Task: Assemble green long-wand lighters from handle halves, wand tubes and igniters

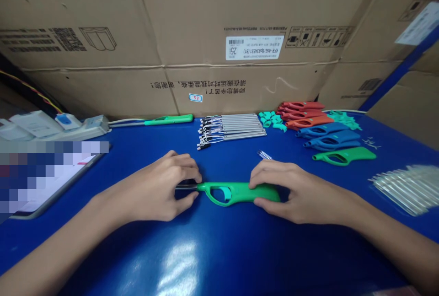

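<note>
A green long-nosed lighter (pixel 240 191) lies sideways low over the blue tabletop, its dark metal tube (pixel 187 187) pointing left. A turquoise trigger (pixel 226 192) shows inside the loop of its handle. My left hand (pixel 168 187) is closed round the tube, thumb below and fingers above, near where it meets the handle. At the other end, my right hand (pixel 291 188) grips the butt of the handle between thumb and fingers. The fingers partly cover both ends of the lighter. Just behind my right hand lie a few thin metal pieces (pixel 264 154).
Behind are a row of metal tubes with wires (pixel 240 126), turquoise triggers (pixel 272 120), and red handles (pixel 302 112), blue handles (pixel 331 140) and a green handle (pixel 345 155). Clear packets (pixel 409 188) lie right. A tablet-like device (pixel 51 181) and power strip (pixel 68 130) stand left; cardboard (pixel 120 90) walls the back.
</note>
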The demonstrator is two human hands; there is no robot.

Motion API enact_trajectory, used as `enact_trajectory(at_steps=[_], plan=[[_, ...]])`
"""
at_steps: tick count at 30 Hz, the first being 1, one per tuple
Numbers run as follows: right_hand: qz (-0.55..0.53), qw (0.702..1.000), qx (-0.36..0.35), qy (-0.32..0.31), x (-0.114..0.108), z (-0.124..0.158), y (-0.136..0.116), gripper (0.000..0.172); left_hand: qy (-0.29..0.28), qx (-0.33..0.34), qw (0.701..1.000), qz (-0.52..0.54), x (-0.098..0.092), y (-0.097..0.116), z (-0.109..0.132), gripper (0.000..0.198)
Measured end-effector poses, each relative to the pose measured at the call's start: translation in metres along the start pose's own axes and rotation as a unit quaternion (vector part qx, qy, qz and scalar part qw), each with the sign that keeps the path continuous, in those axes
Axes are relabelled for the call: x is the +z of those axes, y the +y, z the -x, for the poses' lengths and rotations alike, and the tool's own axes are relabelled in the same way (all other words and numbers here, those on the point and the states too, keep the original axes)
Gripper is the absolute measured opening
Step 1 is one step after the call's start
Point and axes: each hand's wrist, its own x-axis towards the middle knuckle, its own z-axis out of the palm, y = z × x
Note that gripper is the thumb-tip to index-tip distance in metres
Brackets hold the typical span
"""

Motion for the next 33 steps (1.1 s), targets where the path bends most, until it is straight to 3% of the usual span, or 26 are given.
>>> enact_trajectory(at_steps=[13, 33], plan=[[-0.005, 1.000, -0.009, -0.002, 0.0039, -0.0007, -0.0004, 0.017, 0.021, 0.027, 0.999, -0.007, 0.0013, -0.0019, -0.0015, 0.014], [0.001, 1.000, 0.000, -0.007, 0.0032, -0.0003, -0.0032, 0.021, 0.002, 0.018, 1.000, -0.001, 0.0025, -0.0020, -0.0022, 0.014]])
